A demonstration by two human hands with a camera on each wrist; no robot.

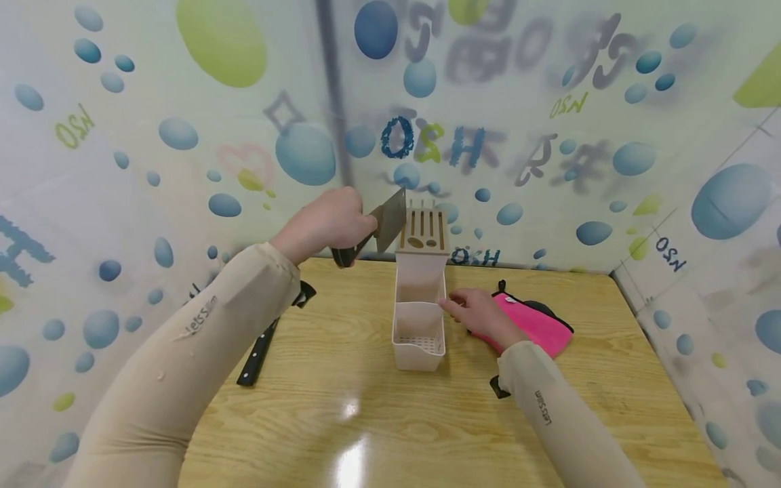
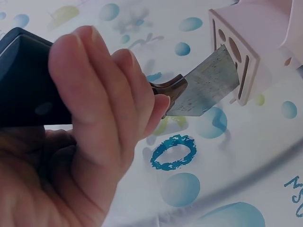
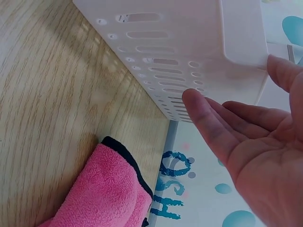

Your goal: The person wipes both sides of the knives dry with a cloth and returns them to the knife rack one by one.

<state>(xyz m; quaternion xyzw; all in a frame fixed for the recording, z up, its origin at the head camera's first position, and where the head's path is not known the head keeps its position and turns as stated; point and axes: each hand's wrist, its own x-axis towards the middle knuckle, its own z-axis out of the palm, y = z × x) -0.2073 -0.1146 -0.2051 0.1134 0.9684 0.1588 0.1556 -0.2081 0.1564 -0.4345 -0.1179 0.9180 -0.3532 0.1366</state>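
My left hand (image 1: 338,218) grips the black handle (image 2: 28,80) of a wide-bladed kitchen knife, raised above the table. Its broad metal blade (image 1: 391,218) points up and right, beside the slotted top of a pale knife holder (image 1: 418,359). In the left wrist view the blade's end overlaps the slotted face (image 2: 253,71). Low on the holder's right side is my right hand (image 1: 478,312). The right wrist view shows its fingers (image 3: 213,123) fairly straight against the perforated wall (image 3: 199,42), with the thumb up by the rim.
Another black-handled knife (image 1: 256,359) lies on the wooden table (image 1: 317,420) at the left, partly hidden by my left sleeve. A pink cloth with black edging (image 1: 539,329) lies right of the holder. A patterned wall covering (image 1: 518,156) rises behind the table's far edge.
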